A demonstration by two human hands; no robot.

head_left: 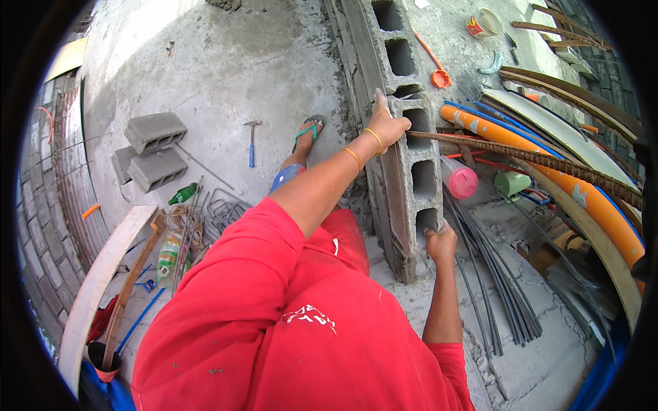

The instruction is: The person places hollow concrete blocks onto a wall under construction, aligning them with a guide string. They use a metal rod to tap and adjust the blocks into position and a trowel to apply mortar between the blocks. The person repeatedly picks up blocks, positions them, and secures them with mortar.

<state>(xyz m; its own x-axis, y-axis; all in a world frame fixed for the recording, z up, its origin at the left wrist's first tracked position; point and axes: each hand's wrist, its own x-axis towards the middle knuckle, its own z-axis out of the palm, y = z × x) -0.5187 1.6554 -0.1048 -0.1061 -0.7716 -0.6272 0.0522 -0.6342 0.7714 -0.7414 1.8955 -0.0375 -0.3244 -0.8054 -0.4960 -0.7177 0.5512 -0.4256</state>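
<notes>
Gripping the hollow grey block end to end, left hand curled over its far top edge and right hand clenched on the near corner, probably heavy, rigid, rough.

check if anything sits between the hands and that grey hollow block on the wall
Nothing visible does. The left hand already rests on the far end of the hollow block, and the right hand grips its near end. The rusty rebar crosses beside it, clear of both hands.
</notes>
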